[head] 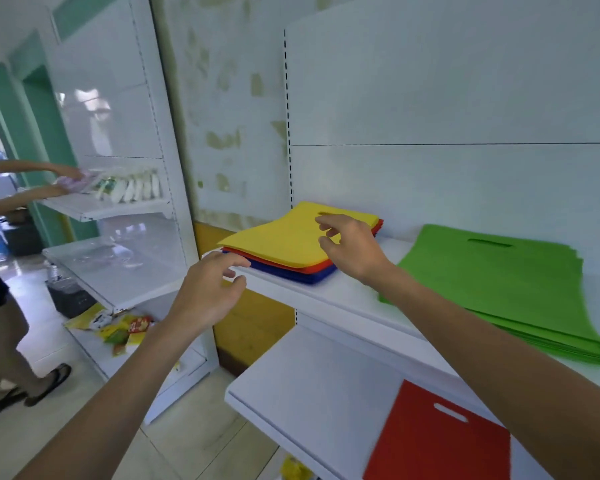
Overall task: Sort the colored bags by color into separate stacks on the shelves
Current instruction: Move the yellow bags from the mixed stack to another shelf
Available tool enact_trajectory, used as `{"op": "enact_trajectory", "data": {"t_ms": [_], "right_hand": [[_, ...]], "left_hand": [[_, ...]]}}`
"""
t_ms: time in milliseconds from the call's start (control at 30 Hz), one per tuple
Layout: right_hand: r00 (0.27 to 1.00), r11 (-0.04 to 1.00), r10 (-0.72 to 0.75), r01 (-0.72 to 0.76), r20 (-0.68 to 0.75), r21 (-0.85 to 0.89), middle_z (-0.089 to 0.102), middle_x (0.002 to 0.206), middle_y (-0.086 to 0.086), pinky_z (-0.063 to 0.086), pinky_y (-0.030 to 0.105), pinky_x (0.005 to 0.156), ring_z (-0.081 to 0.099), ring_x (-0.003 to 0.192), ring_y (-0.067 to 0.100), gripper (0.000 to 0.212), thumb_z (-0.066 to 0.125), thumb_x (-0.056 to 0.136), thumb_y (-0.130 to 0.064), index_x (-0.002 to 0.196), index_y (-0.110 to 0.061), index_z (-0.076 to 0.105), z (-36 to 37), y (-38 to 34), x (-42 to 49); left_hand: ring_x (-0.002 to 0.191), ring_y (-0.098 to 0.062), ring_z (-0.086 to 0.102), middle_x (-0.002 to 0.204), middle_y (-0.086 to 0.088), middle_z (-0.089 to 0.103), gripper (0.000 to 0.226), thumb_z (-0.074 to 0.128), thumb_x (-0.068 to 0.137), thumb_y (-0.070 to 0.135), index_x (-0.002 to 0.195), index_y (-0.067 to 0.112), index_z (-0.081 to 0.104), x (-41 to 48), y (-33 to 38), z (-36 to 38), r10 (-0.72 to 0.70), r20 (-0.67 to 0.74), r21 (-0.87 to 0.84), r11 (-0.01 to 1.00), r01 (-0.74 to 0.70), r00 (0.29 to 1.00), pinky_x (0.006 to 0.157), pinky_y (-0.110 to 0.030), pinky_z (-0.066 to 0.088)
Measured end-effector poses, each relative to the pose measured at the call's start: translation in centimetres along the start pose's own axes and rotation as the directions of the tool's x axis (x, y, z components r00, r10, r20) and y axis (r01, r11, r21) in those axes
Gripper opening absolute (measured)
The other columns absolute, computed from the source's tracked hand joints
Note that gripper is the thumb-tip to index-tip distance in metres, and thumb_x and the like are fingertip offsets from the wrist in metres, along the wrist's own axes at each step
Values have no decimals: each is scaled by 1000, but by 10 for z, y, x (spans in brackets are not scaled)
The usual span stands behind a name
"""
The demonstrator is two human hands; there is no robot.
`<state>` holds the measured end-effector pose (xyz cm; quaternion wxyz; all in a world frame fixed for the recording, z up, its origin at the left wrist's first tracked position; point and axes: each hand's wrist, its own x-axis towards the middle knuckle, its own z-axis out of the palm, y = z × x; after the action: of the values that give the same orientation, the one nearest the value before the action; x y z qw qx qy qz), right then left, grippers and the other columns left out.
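A mixed pile lies at the left end of the upper shelf (354, 289): a yellow bag (278, 237) on top, red bags (309, 268) under it, blue bags (302, 277) at the bottom. My right hand (352, 245) hovers over the yellow bag's right side, fingers loosely spread, holding nothing. My left hand (210, 289) is open at the pile's front left corner, by the shelf edge. A stack of green bags (499, 282) lies to the right on the same shelf. A single red bag (437, 438) lies on the lower shelf (312, 382).
Another white shelf unit (118, 209) stands to the left with packets on it. A person (0, 299) stands there reaching onto its shelf. Snack packets (122, 327) lie on its low shelf. Tiled floor runs between the units.
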<state>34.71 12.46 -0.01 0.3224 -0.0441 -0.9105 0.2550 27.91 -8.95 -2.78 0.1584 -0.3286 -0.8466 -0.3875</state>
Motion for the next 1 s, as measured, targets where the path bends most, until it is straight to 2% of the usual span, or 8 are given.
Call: {"op": "enact_trajectory", "data": {"t_ms": [233,400,533,667,767,867,933,1000], "right_hand": [[999,996,24,-26,-29,-90,61,119,8,40,21,87,58,103,18,36,52,90,-9,125,-8,56,17,24,71],[992,987,100,-109,-81,-114,63,115,10,41,22,84,58,100,19,33,50,91,-9,122,-6,58,35,43,115],[989,956,150,-143,6,-257,60,117,11,42,29,90,57,104,22,34,52,91,-12,124,-7,56,54,62,125],[951,905,280,-306,-128,-296,61,117,11,42,31,92,56,106,24,33,52,90,-11,123,-7,57,44,77,131],[878,822,404,-471,-256,-319,60,118,15,44,28,87,57,104,26,35,49,87,-1,120,-4,57,41,83,130],[716,656,591,-695,-371,-295,58,112,19,52,39,83,58,100,34,32,45,82,8,112,6,57,43,84,127],[622,528,689,-782,-372,-331,57,90,15,52,34,67,58,84,30,11,47,84,3,88,6,56,54,80,123],[555,445,755,-825,-350,-350,53,84,12,41,25,60,55,83,29,16,49,90,-11,80,2,50,75,78,118]], "left_hand": [[95,-8,54,107,6,55,21,55,89,9,106,19,64,68,-37,26,60,47,-76,995,-56,997,70,-18,43],[99,-10,53,111,3,56,22,55,89,11,108,19,64,121,-70,33,86,72,-99,992,-79,994,84,-28,45],[99,-8,53,115,3,58,21,54,90,14,107,21,64,162,-94,50,111,167,-103,990,-94,980,79,-25,41],[96,-11,55,113,0,60,20,57,88,13,106,18,65,213,-103,68,207,194,-112,976,-188,959,79,-24,39],[105,-18,56,117,-5,60,25,56,88,14,112,14,63,247,-120,79,217,282,-101,975,-196,934,83,-27,41],[106,-26,56,117,-10,62,29,55,89,23,114,9,61,268,-145,97,143,370,-13,989,-149,918,86,-33,44],[102,-28,57,113,-12,62,32,57,88,26,112,7,61,276,-157,110,98,399,-34,995,-92,912,78,-30,42],[102,-27,56,113,-12,62,33,59,87,27,112,6,61,278,-161,118,76,405,-111,993,-33,911,75,-26,37]]}}
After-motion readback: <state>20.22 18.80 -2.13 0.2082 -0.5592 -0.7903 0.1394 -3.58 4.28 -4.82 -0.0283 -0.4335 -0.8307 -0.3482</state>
